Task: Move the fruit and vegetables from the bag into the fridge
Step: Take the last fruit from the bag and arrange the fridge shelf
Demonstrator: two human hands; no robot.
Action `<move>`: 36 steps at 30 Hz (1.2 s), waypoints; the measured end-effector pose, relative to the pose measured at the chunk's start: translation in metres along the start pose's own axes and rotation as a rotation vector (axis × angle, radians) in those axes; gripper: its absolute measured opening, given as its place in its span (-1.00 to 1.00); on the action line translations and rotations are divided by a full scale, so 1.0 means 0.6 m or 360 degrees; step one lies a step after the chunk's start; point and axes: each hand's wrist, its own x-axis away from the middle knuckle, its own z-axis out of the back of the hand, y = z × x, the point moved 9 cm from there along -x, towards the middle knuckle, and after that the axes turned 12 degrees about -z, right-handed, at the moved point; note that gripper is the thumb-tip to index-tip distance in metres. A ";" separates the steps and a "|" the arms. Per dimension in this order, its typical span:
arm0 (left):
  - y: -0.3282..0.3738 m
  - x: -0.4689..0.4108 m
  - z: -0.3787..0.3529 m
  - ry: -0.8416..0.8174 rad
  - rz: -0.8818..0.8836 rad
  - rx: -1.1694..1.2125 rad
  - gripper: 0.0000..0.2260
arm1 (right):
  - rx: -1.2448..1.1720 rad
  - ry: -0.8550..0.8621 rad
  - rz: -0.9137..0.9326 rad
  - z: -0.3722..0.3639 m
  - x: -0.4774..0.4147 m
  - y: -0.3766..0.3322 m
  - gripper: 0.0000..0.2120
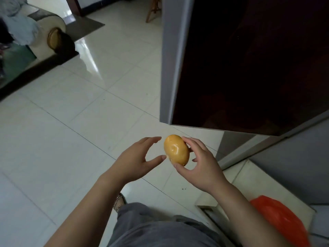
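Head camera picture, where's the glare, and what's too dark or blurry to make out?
Head view: window glare streaks the glossy floor tiles; the fridge door front is near black, detail lost; the orange bag is soft at the frame's edge; the potato in the right hand is sharp.

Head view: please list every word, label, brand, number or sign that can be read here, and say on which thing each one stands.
None: no readable text shows in this view.
Potato in the right hand: plain skin, no sticker.
Orange bag: no print visible.
Dark fridge door: no brand or label visible.
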 end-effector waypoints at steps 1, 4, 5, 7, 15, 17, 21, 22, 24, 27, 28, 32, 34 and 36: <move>-0.028 0.000 0.026 -0.0001 -0.0016 0.0002 -0.45 | 0.0000 0.0000 -0.0012 -0.021 -0.017 -0.026 -0.31; -0.109 -0.002 0.110 -0.0030 -0.0088 -0.0016 -0.46 | -0.0013 -0.0002 -0.0027 -0.086 -0.068 -0.108 -0.31; -0.136 0.001 0.139 -0.0036 -0.0101 -0.0029 -0.46 | -0.0015 -0.0007 -0.0024 -0.109 -0.085 -0.138 -0.31; -0.191 0.013 0.197 -0.0030 -0.0090 -0.0056 -0.46 | -0.0022 -0.0022 0.0002 -0.153 -0.117 -0.200 -0.32; -0.385 0.061 0.371 0.0129 0.0145 -0.0050 -0.46 | -0.0011 -0.0184 0.0125 -0.298 -0.243 -0.385 -0.31; -0.410 0.050 0.392 0.0156 0.0153 -0.0043 -0.46 | 0.0009 -0.0211 0.0163 -0.317 -0.274 -0.411 -0.31; -0.449 0.002 0.424 0.0156 0.0128 -0.0052 -0.49 | -0.0019 -0.0208 0.0207 -0.330 -0.342 -0.447 -0.32; -0.458 -0.016 0.428 0.0135 0.0121 -0.0057 -0.49 | -0.0022 -0.0201 0.0202 -0.329 -0.361 -0.449 -0.32; -0.476 -0.061 0.434 0.0079 0.0103 -0.0062 -0.49 | -0.0024 -0.0173 0.0181 -0.322 -0.403 -0.445 -0.31; -0.501 -0.152 0.443 -0.0019 0.0072 -0.0081 -0.47 | -0.0051 -0.0098 0.0110 -0.301 -0.479 -0.426 -0.31; -0.509 -0.186 0.449 -0.0040 0.0060 -0.0085 -0.47 | -0.0070 -0.0068 0.0088 -0.291 -0.508 -0.421 -0.31; -0.535 -0.336 0.488 -0.0068 0.0001 -0.0097 -0.48 | -0.0120 0.0030 0.0021 -0.235 -0.649 -0.413 -0.32; -0.539 -0.413 0.508 -0.0098 -0.0040 -0.0120 -0.48 | -0.0139 0.0088 -0.0003 -0.197 -0.717 -0.412 -0.32; -0.538 -0.498 0.526 -0.0084 -0.0101 -0.0148 -0.49 | -0.0149 0.0153 -0.0025 -0.153 -0.779 -0.409 -0.32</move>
